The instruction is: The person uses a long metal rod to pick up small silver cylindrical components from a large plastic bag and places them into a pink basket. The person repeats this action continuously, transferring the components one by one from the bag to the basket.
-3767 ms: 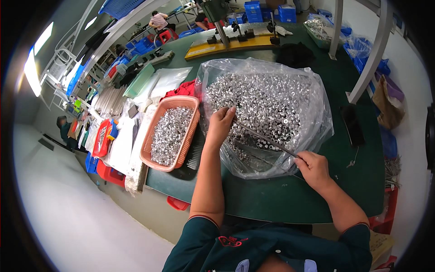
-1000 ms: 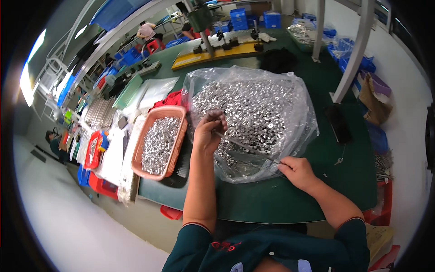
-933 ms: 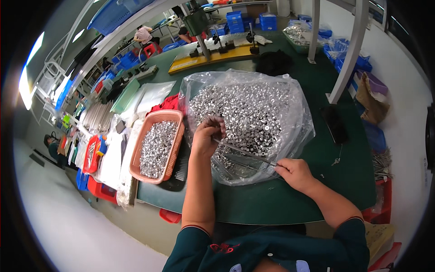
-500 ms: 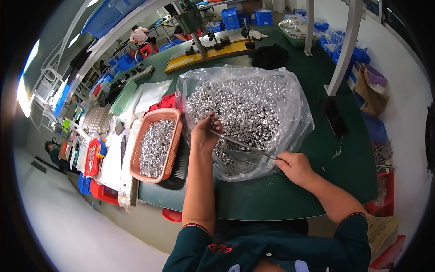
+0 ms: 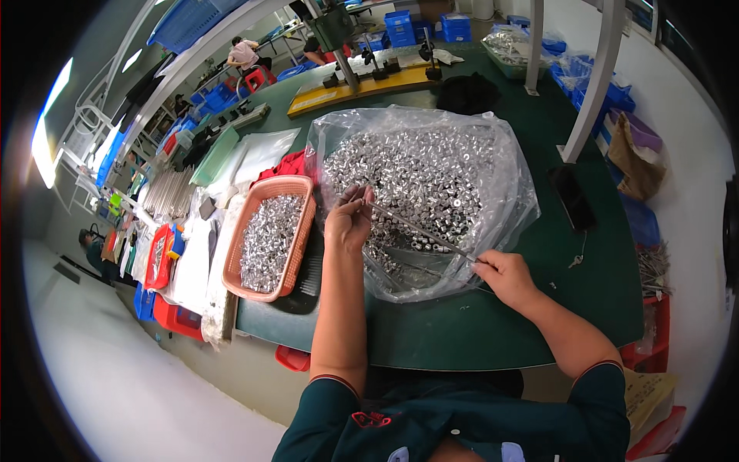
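Rod (image 5: 422,230) swings steeper now, its left end lifted since half a second ago, when it lay flatter across the view! Left hand (image 5: 350,222) has turned with it, fingers bunched up right at that far tip, where just before they sat lower and loosely curled. Whether those fingers pinch a small piece there as well, I cannot tell; they cover the spot. Over on the other side, right hand (image 5: 508,279) stays put, thumb and fingers pinching the near end firmly. So the rod looks steadied from the right, leaving the left hand free to work at the tip, by my reading.

Now the line of it: long axis runs slantwise, from upper left, farther from the body, down to lower right, closer in. It is strung between the two hands, above the near part of the clear plastic bag (image 5: 514,185) with its heap of shiny metal pieces (image 5: 416,165). Orange basket (image 5: 232,258), holding similar pieces, stands left of the left forearm on the green table (image 5: 477,339).
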Demonstrator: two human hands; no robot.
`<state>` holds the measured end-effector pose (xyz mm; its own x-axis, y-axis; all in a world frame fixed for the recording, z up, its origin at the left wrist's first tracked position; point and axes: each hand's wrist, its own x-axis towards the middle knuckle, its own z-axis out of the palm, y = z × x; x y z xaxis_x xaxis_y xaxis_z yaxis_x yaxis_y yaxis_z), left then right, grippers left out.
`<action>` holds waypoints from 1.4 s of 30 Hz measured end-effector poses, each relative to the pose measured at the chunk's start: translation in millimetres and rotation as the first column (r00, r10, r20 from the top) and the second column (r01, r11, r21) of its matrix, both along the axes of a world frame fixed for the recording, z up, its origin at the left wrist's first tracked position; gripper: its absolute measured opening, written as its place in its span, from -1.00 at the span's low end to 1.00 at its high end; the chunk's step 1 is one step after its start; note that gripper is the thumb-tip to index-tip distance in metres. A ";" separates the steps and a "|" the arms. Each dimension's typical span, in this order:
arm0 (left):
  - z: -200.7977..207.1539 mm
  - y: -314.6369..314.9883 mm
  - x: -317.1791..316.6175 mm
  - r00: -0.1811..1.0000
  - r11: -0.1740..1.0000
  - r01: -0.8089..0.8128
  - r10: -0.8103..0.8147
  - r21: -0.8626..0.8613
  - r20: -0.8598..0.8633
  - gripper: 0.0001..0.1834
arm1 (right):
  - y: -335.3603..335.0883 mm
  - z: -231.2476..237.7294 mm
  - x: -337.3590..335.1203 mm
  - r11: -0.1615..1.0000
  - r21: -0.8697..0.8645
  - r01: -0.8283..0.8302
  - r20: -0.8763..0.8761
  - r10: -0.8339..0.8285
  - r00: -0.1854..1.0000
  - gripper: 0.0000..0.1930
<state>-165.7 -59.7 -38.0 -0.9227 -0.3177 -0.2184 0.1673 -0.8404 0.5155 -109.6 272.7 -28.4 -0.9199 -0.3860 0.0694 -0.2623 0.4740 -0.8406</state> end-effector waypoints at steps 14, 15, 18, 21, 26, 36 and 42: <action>10.0 8.6 5.8 0.997 0.996 0.075 -0.075 0.054 0.004 -0.79 | -0.1 -3.9 -2.5 0.992 -0.123 -0.013 0.054 0.020 0.998 -0.84; 11.7 10.3 7.0 0.996 0.995 0.090 -0.090 0.041 0.005 -0.78 | 0.3 -4.0 -2.0 0.993 -0.117 -0.016 0.051 0.022 0.998 -0.84; 19.5 16.7 9.6 0.998 0.994 0.060 -0.060 0.088 -0.009 -0.74 | -0.3 -3.4 -1.9 0.994 -0.102 -0.026 0.035 0.030 0.999 -0.84; 21.3 17.6 11.2 0.995 0.989 0.090 -0.085 0.113 -0.049 -0.73 | 0.3 -4.5 -2.1 0.996 -0.087 -0.029 0.018 0.031 0.999 -0.84; 14.7 9.6 11.7 0.966 0.964 0.227 -0.205 0.136 -0.158 -0.69 | 0.5 -10.9 -3.1 0.992 -0.124 -0.019 0.017 0.021 1.000 -0.83; 11.7 6.1 7.5 0.961 0.963 0.235 -0.210 0.130 -0.182 -0.65 | 1.6 -8.1 -4.9 0.996 -0.084 -0.042 -0.042 0.038 0.998 -0.82; 15.5 25.9 6.1 0.964 0.955 0.265 -0.264 0.130 -0.028 -0.78 | 1.3 -20.9 -5.4 0.989 -0.150 -0.008 -0.044 0.001 0.999 -0.85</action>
<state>-159.6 -33.8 -22.4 -0.9723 -0.0312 -0.2317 -0.0653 -0.9153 0.3974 -115.0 274.0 -49.3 -0.9130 -0.3725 0.1666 -0.3020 0.3421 -0.8898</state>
